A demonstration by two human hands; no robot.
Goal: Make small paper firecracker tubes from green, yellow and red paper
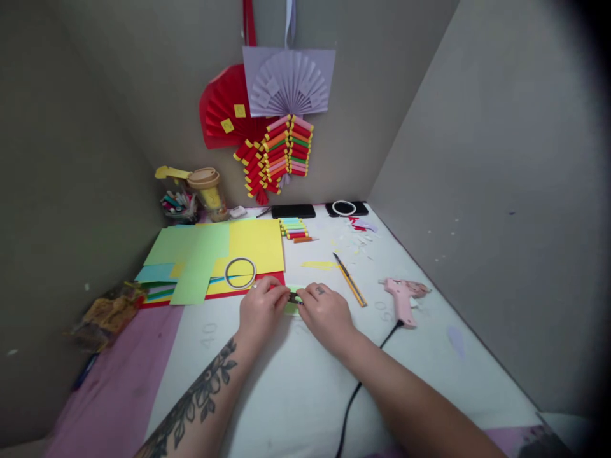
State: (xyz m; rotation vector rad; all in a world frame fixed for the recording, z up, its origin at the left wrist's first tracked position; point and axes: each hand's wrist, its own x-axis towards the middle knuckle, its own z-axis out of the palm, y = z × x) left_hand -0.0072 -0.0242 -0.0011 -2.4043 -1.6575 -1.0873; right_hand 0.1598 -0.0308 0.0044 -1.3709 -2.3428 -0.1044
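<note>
Paper: a small green paper (292, 306) lay at frame centre on the desk (286, 381), pinched between both hands.
Handling: probably light, limp, easily creased; best held by its edges.
Left hand (261, 305): fingers clamped on paper.
Right hand (327, 310): fingers likewise clamped.
Around: tape ring (240, 273) just above left; knife (350, 279), glue gun (402, 299) to the right.

Green paper piece (292, 306) mostly hidden between both hands (296, 306); small dark thing (294, 297) at fingertips too small to tell. Cord (351, 401) cut off at bottom edge.
</note>
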